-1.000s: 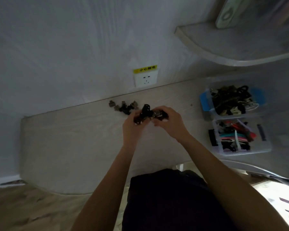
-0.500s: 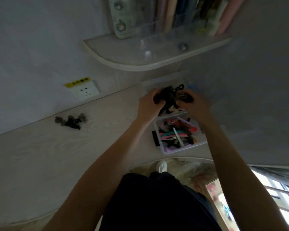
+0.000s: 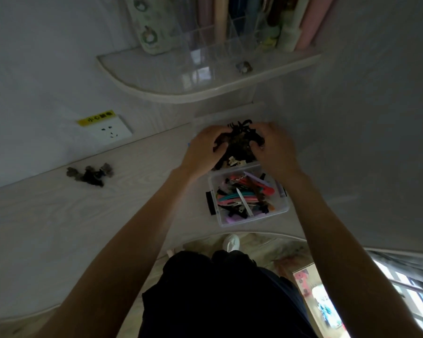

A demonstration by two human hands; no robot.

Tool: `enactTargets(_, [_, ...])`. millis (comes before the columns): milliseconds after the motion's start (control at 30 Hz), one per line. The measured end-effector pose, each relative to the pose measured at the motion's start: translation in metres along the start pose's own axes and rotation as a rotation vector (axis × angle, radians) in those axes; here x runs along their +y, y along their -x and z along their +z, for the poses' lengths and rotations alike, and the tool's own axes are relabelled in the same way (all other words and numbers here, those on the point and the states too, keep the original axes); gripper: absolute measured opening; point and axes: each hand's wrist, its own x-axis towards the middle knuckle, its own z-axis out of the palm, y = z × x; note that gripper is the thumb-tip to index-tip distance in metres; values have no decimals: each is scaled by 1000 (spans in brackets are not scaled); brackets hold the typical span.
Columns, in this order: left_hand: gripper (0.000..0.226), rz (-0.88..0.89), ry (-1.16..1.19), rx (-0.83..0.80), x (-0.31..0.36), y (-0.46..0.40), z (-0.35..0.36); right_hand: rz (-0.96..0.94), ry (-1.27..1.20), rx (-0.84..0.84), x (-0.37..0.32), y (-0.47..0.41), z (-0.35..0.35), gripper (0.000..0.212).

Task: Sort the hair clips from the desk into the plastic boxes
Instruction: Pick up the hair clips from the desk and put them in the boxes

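Observation:
Both my hands hover over the far plastic box [image 3: 239, 165], which is mostly hidden beneath them. My left hand [image 3: 203, 148] and my right hand [image 3: 272, 148] cup a bunch of black claw hair clips [image 3: 241, 140] between them, fingers curled around it. Pale and dark clips show in that box under my hands. In front of it stands a clear plastic box [image 3: 282, 211] holding long coloured hair clips [image 3: 242, 197]. A small pile of dark and grey hair clips [image 3: 91, 173] lies on the desk [image 3: 59, 215] to the left, apart from both hands.
A wall socket [image 3: 109, 130] with a yellow label sits above the desk's back edge. A curved shelf [image 3: 205, 91] with a clear organiser and bottles juts out above the boxes. The desk's front edge curves in near my dark-clothed lap.
Both hands carried the bunch of black clips from the pile at the desk's back over to the far box on the right. A smaller pile stays behind on the desk.

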Motion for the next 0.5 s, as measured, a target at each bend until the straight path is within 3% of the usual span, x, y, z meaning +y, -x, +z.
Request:
enactTargets(133, [29, 101, -89, 118, -32, 46, -21, -159, -49, 18, -40, 11, 33, 27])
enactTargets(233, [28, 51, -182, 256, -64, 93, -42, -230, -123, -150, -74, 18, 67, 23])
enactTargets(333, [28, -132, -242, 418, -105, 148, -71, -245, -152, -374, -110, 24, 115, 27])
enactTargets(400, [32, -346, -249, 485, -132, 175, -88, -264, -74, -479, -127, 25, 144, 33])
enactTargets(500, [55, -642, -226, 423, -174, 199, -121, -249, -23, -617, -159, 21, 181, 50])
